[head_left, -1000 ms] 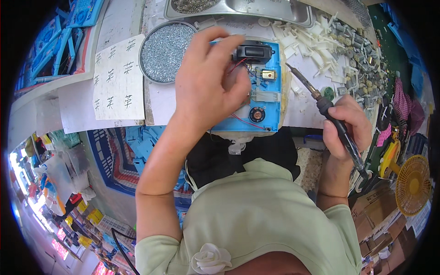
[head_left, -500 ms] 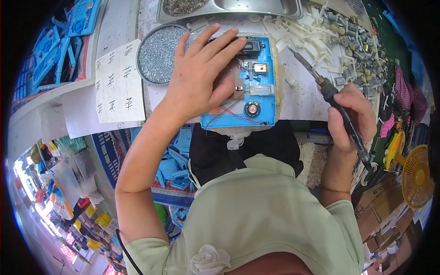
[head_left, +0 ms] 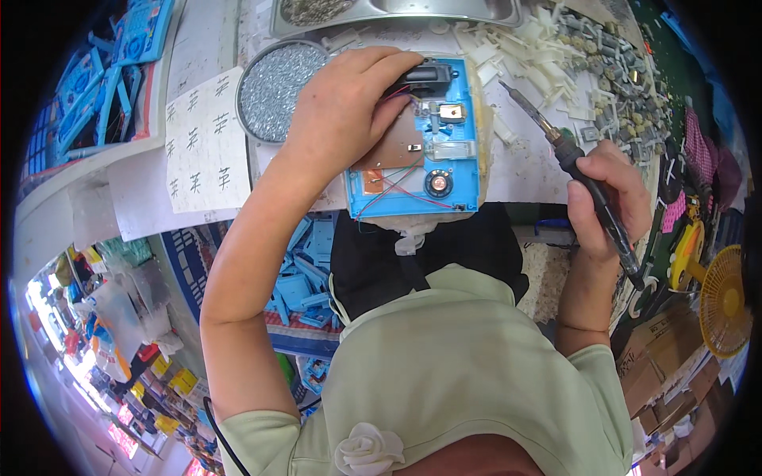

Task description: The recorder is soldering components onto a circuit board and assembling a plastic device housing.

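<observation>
An open blue plastic case (head_left: 468, 178) lies before me, with a brown circuit board (head_left: 401, 143), a small round speaker (head_left: 438, 183) and thin wires inside. My left hand (head_left: 341, 99) reaches over its far left part. Thumb and fingers close around the left end of a black plastic housing (head_left: 431, 77), with wires beside the thumb tip; the other fingers are partly hidden. To the right of the case, my right hand (head_left: 609, 202) grips the black handle of a soldering iron (head_left: 586, 176). Its thin tip points up and left, apart from the case.
A round bowl of small screws (head_left: 278, 91) stands left of the case, by a paper sheet with handwriting (head_left: 208, 143). White plastic parts (head_left: 548, 75) and small grey motors (head_left: 619, 103) lie at the far right. Beyond is a metal tray (head_left: 444, 9); blue cases (head_left: 83, 103) fill a bin at left.
My left hand has shifted left and its spread fingers have drawn together around the end of the housing, uncovering more of the brown board. My right hand and the iron have hardly moved.
</observation>
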`<state>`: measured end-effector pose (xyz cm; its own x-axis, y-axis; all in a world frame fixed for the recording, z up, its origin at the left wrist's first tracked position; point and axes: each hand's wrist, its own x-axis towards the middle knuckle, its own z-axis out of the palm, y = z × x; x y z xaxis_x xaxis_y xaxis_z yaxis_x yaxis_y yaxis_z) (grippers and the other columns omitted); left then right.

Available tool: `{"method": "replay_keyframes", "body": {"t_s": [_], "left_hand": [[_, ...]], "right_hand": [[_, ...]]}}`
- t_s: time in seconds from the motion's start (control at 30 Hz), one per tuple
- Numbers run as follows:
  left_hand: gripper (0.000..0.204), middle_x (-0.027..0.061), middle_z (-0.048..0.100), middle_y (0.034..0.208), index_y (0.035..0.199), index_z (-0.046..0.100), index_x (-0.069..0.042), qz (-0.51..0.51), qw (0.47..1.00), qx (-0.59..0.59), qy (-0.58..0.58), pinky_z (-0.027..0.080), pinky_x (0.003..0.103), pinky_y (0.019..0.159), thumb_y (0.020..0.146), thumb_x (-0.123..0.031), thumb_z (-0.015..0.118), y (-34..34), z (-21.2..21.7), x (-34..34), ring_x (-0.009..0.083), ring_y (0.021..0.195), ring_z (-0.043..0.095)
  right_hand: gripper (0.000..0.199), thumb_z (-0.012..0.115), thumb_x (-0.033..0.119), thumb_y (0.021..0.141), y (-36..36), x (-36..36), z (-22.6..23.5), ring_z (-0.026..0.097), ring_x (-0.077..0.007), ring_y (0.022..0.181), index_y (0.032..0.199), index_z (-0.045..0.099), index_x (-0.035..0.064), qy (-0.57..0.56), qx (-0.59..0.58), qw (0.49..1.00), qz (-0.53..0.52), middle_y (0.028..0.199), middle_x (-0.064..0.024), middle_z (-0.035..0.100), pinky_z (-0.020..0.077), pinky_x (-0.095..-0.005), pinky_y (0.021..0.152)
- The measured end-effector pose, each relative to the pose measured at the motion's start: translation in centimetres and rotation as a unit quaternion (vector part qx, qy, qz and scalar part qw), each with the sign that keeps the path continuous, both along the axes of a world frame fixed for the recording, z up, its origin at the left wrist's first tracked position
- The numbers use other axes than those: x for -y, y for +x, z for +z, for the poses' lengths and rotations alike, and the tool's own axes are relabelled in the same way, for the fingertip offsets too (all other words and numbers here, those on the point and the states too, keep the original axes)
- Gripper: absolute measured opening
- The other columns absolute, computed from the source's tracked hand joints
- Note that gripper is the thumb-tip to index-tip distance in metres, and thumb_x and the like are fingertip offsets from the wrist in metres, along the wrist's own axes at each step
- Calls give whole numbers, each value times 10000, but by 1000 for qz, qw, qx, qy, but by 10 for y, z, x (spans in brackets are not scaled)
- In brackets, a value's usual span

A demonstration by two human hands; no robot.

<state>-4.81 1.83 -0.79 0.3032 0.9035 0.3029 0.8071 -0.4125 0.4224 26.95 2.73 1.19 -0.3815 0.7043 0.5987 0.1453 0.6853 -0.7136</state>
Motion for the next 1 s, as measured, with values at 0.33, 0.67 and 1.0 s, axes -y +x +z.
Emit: {"method": "replay_keyframes", "body": {"t_s": [0.33,0.67,1.0], "left_hand": [[479,213,581,1292,1284,612,9,90,992,77,46,397,441,1084,816,-46,696,12,13,57,358,1222,554],[189,71,661,901,924,701,-76,33,993,104,43,477,389,766,755,-36,775,25,14,69,278,846,630],[214,91,662,952,1003,710,-56,-30,999,30,-12,536,374,743,802,17,724,51,14,42,292,842,659]], "right_hand": [[238,708,19,831,152,47,26,602,-118,884,1061,657,-14,-39,-133,919,-370,1009,-49,649,461,-249,831],[206,620,5,900,173,62,9,467,-94,711,1098,625,-50,-109,-230,928,-273,936,-91,619,371,-245,621],[286,631,6,873,108,58,-20,645,-173,932,1147,598,-68,-126,-132,969,-168,1099,-159,648,538,-279,845]]}}
